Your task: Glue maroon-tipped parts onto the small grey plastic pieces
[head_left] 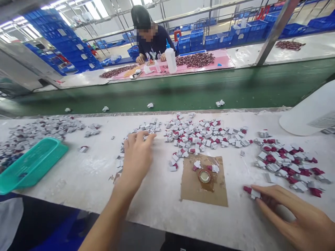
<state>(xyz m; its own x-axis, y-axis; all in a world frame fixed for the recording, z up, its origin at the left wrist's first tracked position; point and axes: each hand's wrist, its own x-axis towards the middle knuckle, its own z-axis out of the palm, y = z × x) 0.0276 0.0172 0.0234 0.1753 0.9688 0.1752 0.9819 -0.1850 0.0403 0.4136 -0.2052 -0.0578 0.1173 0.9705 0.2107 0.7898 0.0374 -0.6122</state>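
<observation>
The right hand (300, 212) pinches a red-and-white piece (255, 194) toward the tabletop's (157, 198) near right corner. The left hand (138, 157) is over white pieces (153, 126); its grip I cannot tell. It seems a piece-handling step; moving this one calls for a light pinch.

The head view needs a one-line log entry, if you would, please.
left hand: at grey pieces | right hand: holding red-and-grey piece | bottle cap: on cardboard
</observation>
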